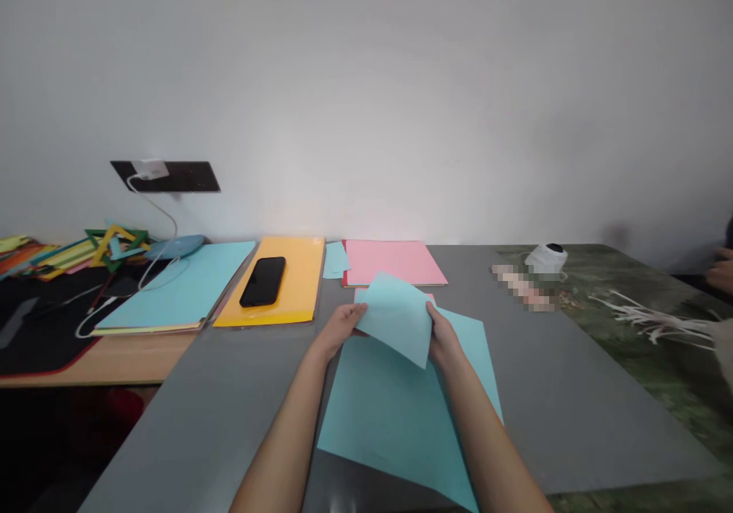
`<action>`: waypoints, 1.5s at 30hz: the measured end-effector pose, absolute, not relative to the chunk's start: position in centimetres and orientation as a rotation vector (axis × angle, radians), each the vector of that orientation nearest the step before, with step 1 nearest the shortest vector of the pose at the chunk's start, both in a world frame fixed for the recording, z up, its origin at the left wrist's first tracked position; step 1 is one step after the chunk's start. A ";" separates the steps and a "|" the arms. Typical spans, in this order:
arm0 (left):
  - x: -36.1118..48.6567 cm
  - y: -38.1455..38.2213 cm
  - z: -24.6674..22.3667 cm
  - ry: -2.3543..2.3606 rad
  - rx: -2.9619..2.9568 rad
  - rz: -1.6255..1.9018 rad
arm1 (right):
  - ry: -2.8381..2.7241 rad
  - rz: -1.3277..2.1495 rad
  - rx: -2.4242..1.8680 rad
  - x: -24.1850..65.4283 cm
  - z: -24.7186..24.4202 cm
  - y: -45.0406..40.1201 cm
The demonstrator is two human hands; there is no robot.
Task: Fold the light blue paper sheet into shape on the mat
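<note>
Between my two hands a small light-blue sheet of paper (396,316) is held up at a tilt. My left hand (342,327) pinches its left edge, thumb on top. On the opposite edge my right hand (442,331) grips it, with the fingers partly hidden behind the paper. Beneath, larger light-blue sheets (389,414) lie overlapping on the grey table (252,406). A sliver of pink paper shows behind the held sheet. Farther back rests a stack of pink paper (395,262), with small light-blue pieces (335,261) at its left.
A black phone (263,281) lies on a yellow paper pack (298,284). Left of it is a light-blue paper stack (183,288) with a white cable across it. At right are a white device (547,258) and white cords (658,318). Another person's hand (720,272) shows at the right edge.
</note>
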State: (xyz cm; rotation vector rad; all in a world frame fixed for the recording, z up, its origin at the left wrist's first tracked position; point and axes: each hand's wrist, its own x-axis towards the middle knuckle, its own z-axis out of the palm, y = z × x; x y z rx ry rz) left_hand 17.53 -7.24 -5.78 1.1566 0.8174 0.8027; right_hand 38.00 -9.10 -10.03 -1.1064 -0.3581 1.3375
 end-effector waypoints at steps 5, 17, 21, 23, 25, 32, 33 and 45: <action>17.6 -7.2 -6.0 0.758 1.065 0.802 | -0.378 1.371 -1.070 38.0 -10.7 -8.8; 17.2 -6.2 -6.7 0.938 1.090 1.076 | -0.754 1.515 -1.073 36.4 -8.2 -10.1; 17.3 -6.2 -7.0 1.050 1.085 1.102 | -0.730 1.407 -1.161 35.9 -9.3 -9.8; 17.3 -6.0 -7.2 1.120 1.087 1.095 | -0.697 1.348 -1.197 35.9 -9.8 -9.5; 17.4 -5.9 -7.4 1.152 1.076 1.095 | -0.687 1.310 -1.219 36.0 -10.2 -9.4; 17.4 -5.7 -7.8 1.181 0.959 1.203 | -0.660 1.205 -1.256 36.2 -10.3 -9.3; 17.4 -5.7 -7.9 1.207 0.958 1.216 | -0.675 1.162 -1.268 36.6 -10.3 -9.2; 16.7 -6.3 -7.4 1.829 1.770 1.175 | -1.361 0.243 -1.946 43.5 -11.5 -10.5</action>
